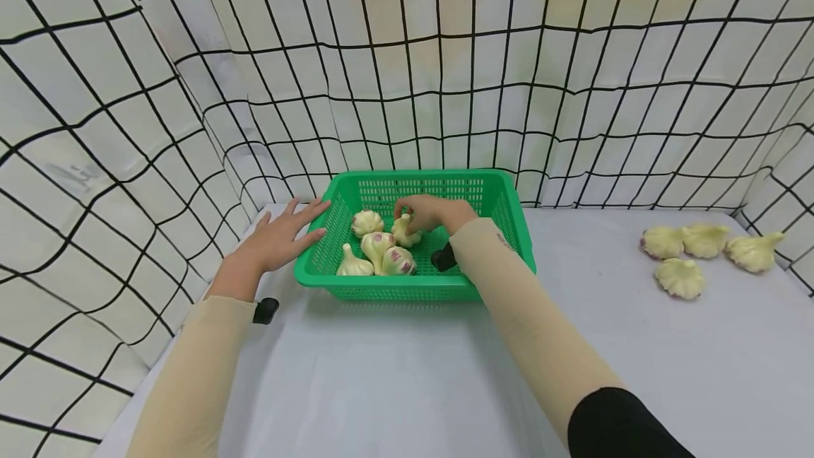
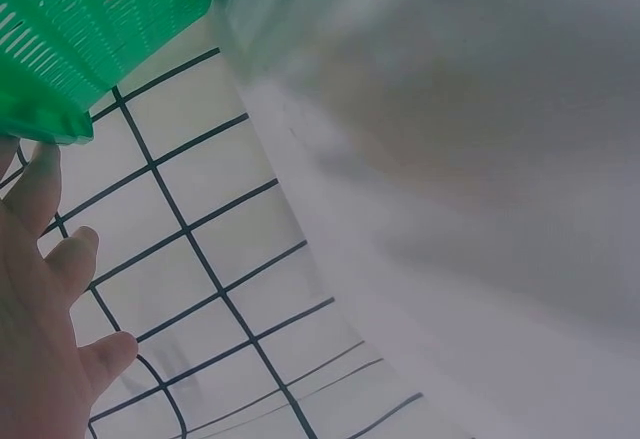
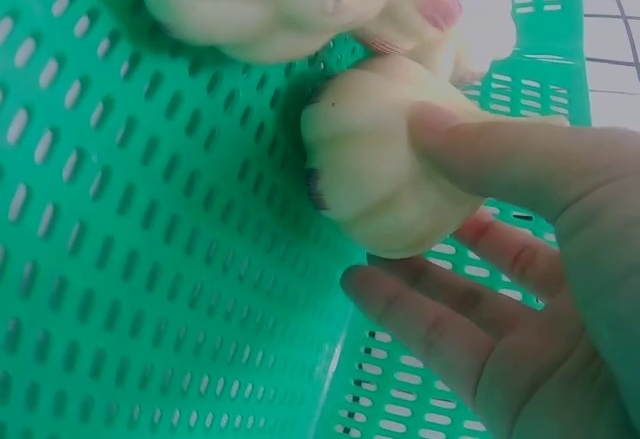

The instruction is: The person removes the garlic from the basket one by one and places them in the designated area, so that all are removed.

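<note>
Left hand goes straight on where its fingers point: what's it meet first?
Most likely the basket rim, on its left side. The left hand has fingertips right at it; whether they touch is hard to tell.

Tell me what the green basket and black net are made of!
The green basket looks like smooth, slightly shiny plastic: stiff walls with even slots. The black net seems matte cord, since its strands bend and sag; the fibre is unclear.
</note>
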Demonstrator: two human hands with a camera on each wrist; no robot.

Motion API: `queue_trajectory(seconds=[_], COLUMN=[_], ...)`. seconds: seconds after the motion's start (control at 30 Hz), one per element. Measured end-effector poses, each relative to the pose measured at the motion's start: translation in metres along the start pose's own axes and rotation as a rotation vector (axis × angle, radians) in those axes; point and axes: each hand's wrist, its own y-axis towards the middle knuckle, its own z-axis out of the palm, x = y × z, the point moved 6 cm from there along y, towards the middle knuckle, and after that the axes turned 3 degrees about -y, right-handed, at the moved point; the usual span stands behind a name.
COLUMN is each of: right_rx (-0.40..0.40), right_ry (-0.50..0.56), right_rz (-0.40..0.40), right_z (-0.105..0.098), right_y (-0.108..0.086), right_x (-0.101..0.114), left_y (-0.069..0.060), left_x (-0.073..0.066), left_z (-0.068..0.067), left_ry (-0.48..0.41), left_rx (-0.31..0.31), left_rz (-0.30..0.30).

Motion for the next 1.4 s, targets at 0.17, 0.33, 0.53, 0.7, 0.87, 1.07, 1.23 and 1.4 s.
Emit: queue_trajectory(seconds=[0.17, 0.33, 0.53, 0.7, 0.87, 1.07, 1.23, 1.4], right_rx=[-0.03, -0.037, -0.048, -0.053, -0.061, -0.072, -0.076, -0.059], right_ry=[-0.013, -0.032, -0.028, -0.034, -0.042, -0.039, -0.037, -0.037], right_rz=[-0.016, -0.037, -0.064, -0.093, -0.093, -0.109, -0.142, -0.152], right_z=[-0.005, -0.01, -0.019, -0.026, -0.033, -0.04, -0.042, -0.043], right_y=[-0.002, -0.005, -0.014, -0.021, -0.029, -0.037, -0.043, -0.05], right_x=[0.0, 0.002, 0.002, 0.002, 0.0, -0.001, 0.001, 0.006], left_y=[0.0, 0.0, -0.001, -0.002, -0.001, 0.0, 0.0, 0.0], left_x=[-0.001, -0.002, -0.002, -0.002, -0.004, -0.002, -0.003, -0.004], left_z=[-0.001, -0.001, -0.001, -0.001, -0.002, -0.002, -0.002, -0.002], left_ry=[0.0, 0.003, -0.004, -0.001, -0.004, -0.004, -0.01, -0.012], left_rx=[-0.006, -0.006, -0.002, 0.002, 0.002, 0.003, 0.014, 0.02], left_rz=[0.003, 0.003, 0.003, 0.003, 0.012, 0.01, 0.004, 0.007])
